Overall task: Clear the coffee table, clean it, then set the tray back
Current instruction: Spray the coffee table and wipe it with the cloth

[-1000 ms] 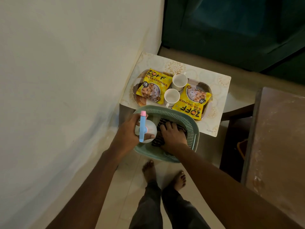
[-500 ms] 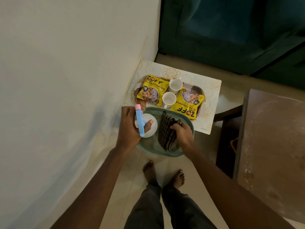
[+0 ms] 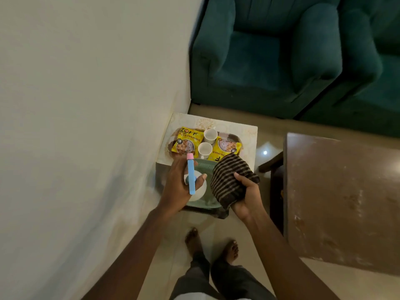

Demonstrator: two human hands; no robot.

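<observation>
**Both hands full above the basket, tray on the table**

The left hand (image 3: 179, 188) grips a spray bottle (image 3: 191, 179). Its fingers are curled round the white round body and the thumb lies across the front. The blue nozzle with its pink cap points toward 12 o'clock.

Just beside it at 3 o'clock, the right hand (image 3: 247, 197) is turned palm up and holds a striped cloth (image 3: 230, 180). The fingers are clamped under the bunched fabric and the thumb presses on top. The dark-and-tan cloth is raised clear of the green basket (image 3: 204, 164), which sits below and between the two hands. Only its rim and part of its floor show. I cannot tell what the basket rests on.

At 12 o'clock from the hands stands the small patterned table (image 3: 249, 134), pushed into the corner against the wall (image 3: 86, 105). The oval tray (image 3: 240, 139) lies on it and carries two yellow packets (image 3: 187, 141), one at 9 o'clock and one at 3 o'clock. Two white cups (image 3: 210, 135) stand upright between them. The cloth covers the near corner of the right-hand packet.

A dark green sofa (image 3: 270, 57) fills the frame beyond the table at 12 o'clock. A brown wooden top (image 3: 342, 202) stands at 3 o'clock. The person's bare feet (image 3: 192, 237) are on the floor at 6 o'clock.
</observation>
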